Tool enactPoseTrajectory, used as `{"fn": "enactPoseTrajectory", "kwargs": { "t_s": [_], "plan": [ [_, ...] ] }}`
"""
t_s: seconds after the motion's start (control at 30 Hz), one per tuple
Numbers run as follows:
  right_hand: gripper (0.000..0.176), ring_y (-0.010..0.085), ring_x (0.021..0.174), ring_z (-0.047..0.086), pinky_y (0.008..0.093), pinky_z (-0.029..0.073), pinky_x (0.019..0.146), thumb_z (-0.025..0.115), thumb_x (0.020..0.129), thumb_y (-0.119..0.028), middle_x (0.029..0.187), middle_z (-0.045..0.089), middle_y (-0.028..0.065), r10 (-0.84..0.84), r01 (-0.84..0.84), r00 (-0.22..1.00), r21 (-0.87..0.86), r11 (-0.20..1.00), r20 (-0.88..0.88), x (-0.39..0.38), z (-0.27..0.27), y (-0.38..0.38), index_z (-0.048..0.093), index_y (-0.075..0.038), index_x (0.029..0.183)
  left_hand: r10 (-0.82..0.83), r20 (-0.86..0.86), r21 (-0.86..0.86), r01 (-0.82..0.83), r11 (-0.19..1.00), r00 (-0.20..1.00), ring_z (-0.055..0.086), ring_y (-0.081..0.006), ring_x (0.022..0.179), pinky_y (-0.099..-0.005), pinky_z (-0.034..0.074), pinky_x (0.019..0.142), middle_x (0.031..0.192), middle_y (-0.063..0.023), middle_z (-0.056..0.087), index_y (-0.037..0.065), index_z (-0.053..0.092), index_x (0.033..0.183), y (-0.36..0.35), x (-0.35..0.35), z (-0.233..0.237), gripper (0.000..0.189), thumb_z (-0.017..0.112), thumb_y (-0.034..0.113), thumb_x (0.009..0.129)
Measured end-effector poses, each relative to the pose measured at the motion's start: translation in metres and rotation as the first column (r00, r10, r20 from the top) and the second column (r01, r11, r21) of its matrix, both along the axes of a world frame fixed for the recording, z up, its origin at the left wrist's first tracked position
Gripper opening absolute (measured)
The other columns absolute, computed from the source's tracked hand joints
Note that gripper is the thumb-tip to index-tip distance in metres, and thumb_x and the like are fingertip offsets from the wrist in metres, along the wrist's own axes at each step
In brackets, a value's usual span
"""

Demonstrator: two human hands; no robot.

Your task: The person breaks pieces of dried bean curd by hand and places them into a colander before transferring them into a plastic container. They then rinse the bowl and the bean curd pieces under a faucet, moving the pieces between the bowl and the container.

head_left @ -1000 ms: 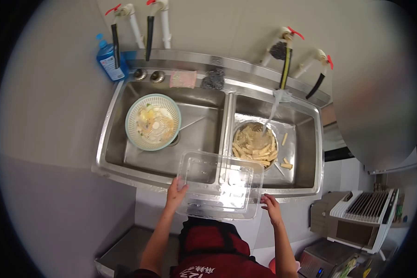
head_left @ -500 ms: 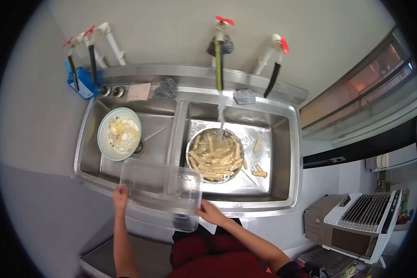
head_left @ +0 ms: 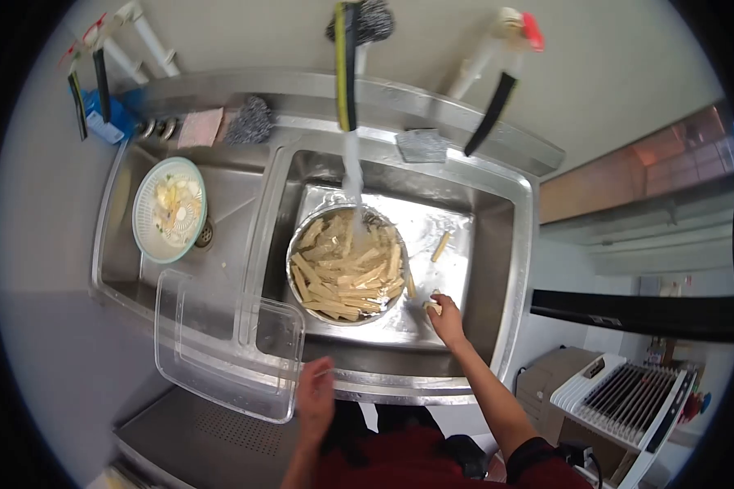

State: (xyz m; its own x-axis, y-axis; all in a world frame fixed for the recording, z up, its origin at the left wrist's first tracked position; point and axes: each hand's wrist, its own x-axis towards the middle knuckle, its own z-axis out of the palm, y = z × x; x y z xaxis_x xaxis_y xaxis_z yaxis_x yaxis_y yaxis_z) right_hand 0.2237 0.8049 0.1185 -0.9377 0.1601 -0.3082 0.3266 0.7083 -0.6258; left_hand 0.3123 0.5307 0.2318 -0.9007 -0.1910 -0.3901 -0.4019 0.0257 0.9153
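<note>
The right hand (head_left: pixel 447 319) reaches down into the right basin of a brushed steel double sink (head_left: pixel 400 385). Its fingers are bent over a few loose pale sticks (head_left: pixel 433 306) lying on the wet, shiny basin floor, though whether they pinch one I cannot tell. Just beside them to the left stands a round metal bowl (head_left: pixel 347 265), heaped with the same straight-cut pale sticks, and a thin stream of water (head_left: pixel 352 175) falls into it.

The left hand (head_left: pixel 316 398) is blurred at the sink's front edge, by the near corner of a clear rectangular plastic tub (head_left: pixel 228 342); its grip cannot be told. The tub, with its rounded corners, overhangs the front rim of the left basin. Deeper in that basin sits a round, slotted pale-green colander (head_left: pixel 169 210), well apart from the tub, with bare steel between them
</note>
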Motion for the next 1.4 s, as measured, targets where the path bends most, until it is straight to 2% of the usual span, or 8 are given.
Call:
{"fn": "enactPoseTrajectory", "kwargs": {
  "t_s": [0.2, 0.4, 0.6, 0.7, 0.87, 0.97, 1.2, 1.4],
  "plan": [
    [0.038, 0.0312, 0.099, 0.044, 0.0380, 0.037, 0.082, 0.060, 0.067, -0.012, 0.104, 0.050, 0.0164, 0.537, -0.534, 0.770, 0.113, 0.838, -0.344, -0.056, 0.000, -0.100, 0.048, -0.002, 0.101, 0.473, 0.238, 0.431, -0.529, 0.731, 0.848, 0.039, -0.0165, 0.106, -0.0283, 0.031, 0.089, 0.117, -0.0076, 0.038, 0.003, 0.036, 0.116, 0.077, -0.063, -0.089, 0.041, 0.050, 0.005, 0.077],
    [0.046, 0.0319, 0.090, 0.048, 0.0357, 0.039, 0.077, 0.061, 0.068, -0.032, 0.097, 0.053, 0.0166, 0.678, -0.597, 0.735, 0.447, 0.666, -0.029, -0.091, -0.030, -0.123, 0.050, -0.002, 0.102, 0.572, 0.506, 0.436, -0.763, 0.477, 0.646, 0.032, -0.0201, 0.114, -0.0440, 0.023, 0.093, 0.125, -0.0045, 0.030, 0.012, 0.018, 0.125, 0.065, -0.108, -0.131, 0.060, 0.053, 0.016, 0.076],
    [0.047, 0.0299, 0.072, 0.057, 0.0341, 0.044, 0.065, 0.059, 0.074, -0.035, 0.083, 0.058, 0.0189, 0.514, -0.514, 0.857, -0.112, 0.851, -0.027, -0.128, -0.011, -0.113, 0.050, 0.000, 0.104, 0.694, 0.512, 0.507, -0.830, 0.231, 0.506, 0.044, -0.0225, 0.101, -0.0340, 0.038, 0.085, 0.118, -0.0119, 0.039, 0.003, 0.028, 0.123, 0.058, -0.135, -0.190, 0.052, 0.052, 0.020, 0.080],
    [0.049, 0.0314, 0.083, 0.056, 0.0350, 0.043, 0.074, 0.053, 0.078, -0.031, 0.089, 0.056, 0.0236, 0.353, -0.225, 0.908, -0.448, 0.865, 0.225, -0.135, 0.005, -0.098, 0.041, 0.001, 0.113, 0.685, 0.496, 0.445, -0.834, 0.328, 0.534, 0.047, -0.0209, 0.098, -0.0324, 0.039, 0.083, 0.112, -0.0116, 0.046, 0.003, 0.035, 0.119, 0.055, -0.134, -0.184, 0.044, 0.051, 0.021, 0.081],
    [0.057, 0.0294, 0.096, 0.052, 0.0351, 0.039, 0.081, 0.051, 0.079, -0.029, 0.102, 0.053, 0.0224, 0.438, -0.399, 0.865, -0.193, 0.896, 0.244, -0.131, -0.001, -0.075, 0.030, 0.003, 0.122, 0.391, 0.483, 0.649, -0.620, 0.441, 0.784, 0.044, -0.0196, 0.103, -0.0309, 0.036, 0.086, 0.113, -0.0108, 0.045, 0.000, 0.035, 0.118, 0.034, -0.133, -0.161, 0.045, 0.050, 0.022, 0.081],
    [0.059, 0.0260, 0.112, 0.037, 0.0316, 0.031, 0.091, 0.052, 0.080, -0.028, 0.126, 0.030, 0.0204, 0.454, -0.437, 0.887, -0.169, 0.883, 0.079, -0.117, -0.026, -0.089, 0.028, 0.004, 0.123, 0.559, 0.257, 0.325, -0.615, 0.718, 0.788, 0.032, -0.0223, 0.116, -0.0307, 0.028, 0.093, 0.127, -0.0131, 0.031, -0.002, 0.024, 0.124, 0.049, -0.132, -0.163, 0.056, 0.047, 0.028, 0.083],
    [0.044, 0.0222, 0.098, 0.046, 0.0282, 0.034, 0.085, 0.055, 0.078, -0.029, 0.103, 0.051, 0.0156, 0.059, 0.122, 0.945, -0.516, 0.848, 0.322, -0.124, -0.047, -0.135, 0.045, 0.000, 0.110, 0.549, 0.370, 0.495, -0.659, 0.566, 0.749, 0.040, -0.0222, 0.107, -0.0306, 0.035, 0.087, 0.121, -0.0148, 0.038, -0.002, 0.028, 0.124, 0.052, -0.159, -0.188, 0.059, 0.045, 0.037, 0.083],
    [0.026, 0.0151, 0.099, 0.044, 0.0233, 0.033, 0.086, 0.048, 0.084, -0.018, 0.108, 0.047, 0.0073, 0.384, -0.190, 0.907, -0.645, 0.740, 0.173, -0.122, -0.007, -0.094, 0.053, -0.005, 0.106, 0.592, 0.350, 0.432, -0.686, 0.586, 0.726, 0.049, -0.0165, 0.091, -0.0292, 0.039, 0.078, 0.106, -0.0098, 0.049, -0.001, 0.046, 0.107, 0.047, -0.137, -0.146, 0.036, 0.055, 0.018, 0.079]
  ]
}}
